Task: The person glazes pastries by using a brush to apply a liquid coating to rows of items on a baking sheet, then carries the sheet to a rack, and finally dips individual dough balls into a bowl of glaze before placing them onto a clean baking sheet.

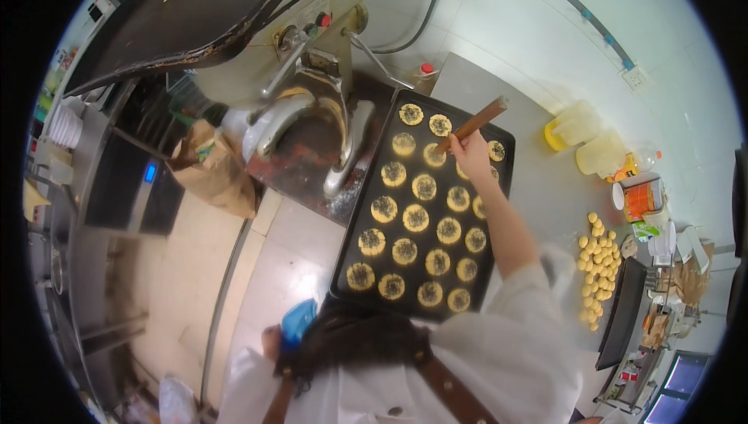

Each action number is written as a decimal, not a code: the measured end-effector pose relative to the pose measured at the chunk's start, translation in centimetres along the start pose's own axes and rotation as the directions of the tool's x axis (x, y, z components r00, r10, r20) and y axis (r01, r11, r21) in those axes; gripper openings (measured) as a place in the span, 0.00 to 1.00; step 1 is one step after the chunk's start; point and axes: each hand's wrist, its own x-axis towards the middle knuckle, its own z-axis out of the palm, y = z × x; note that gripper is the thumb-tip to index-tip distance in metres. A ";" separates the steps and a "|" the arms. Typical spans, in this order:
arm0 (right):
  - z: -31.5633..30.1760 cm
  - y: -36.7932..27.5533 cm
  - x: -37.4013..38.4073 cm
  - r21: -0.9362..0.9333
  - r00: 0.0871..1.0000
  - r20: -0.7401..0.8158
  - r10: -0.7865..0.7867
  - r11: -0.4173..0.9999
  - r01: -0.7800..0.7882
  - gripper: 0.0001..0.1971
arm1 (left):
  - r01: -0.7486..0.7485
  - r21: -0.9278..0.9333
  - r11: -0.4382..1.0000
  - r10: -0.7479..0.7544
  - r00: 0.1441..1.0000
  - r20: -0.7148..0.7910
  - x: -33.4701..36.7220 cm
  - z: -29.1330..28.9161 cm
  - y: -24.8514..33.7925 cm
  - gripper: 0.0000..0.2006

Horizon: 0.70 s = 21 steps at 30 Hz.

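A black baking tray lies on the metal worktop, set with rows of round, flat, yellow dough pieces, most topped with dark seeds. Over its far right part, my right hand is closed around a brown wooden rod like a short rolling pin. The rod leans, its lower end at a dough piece in the second column and its upper end toward the wall. Low on the left, by my apron, my left hand grips a blue plastic thing; its exact kind is unclear and my fingers are partly hidden.
A heavy mixer-like machine stands left of the tray, with a brown paper bag beside it. Many small yellow dough balls lie on the right worktop. Yellow-tinted jugs and an orange can stand along the wall.
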 end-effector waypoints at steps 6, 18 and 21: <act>1.6 -1.8 -1.2 -0.103 0.999 -0.029 -0.029 0.994 0.026 0.14 | 0.039 -0.125 0.991 -0.053 0.993 -0.108 -1.7 -2.8 5.5 0.21; -6.8 2.1 -4.0 -0.077 0.984 -0.131 0.122 0.988 -0.133 0.19 | -0.278 0.179 0.944 0.288 0.957 -0.032 2.3 0.8 -2.9 0.12; -5.4 2.7 -4.6 -0.038 0.978 -0.184 0.101 0.993 -0.109 0.17 | -0.386 0.318 0.866 0.410 0.912 -0.010 3.0 -0.2 -3.2 0.08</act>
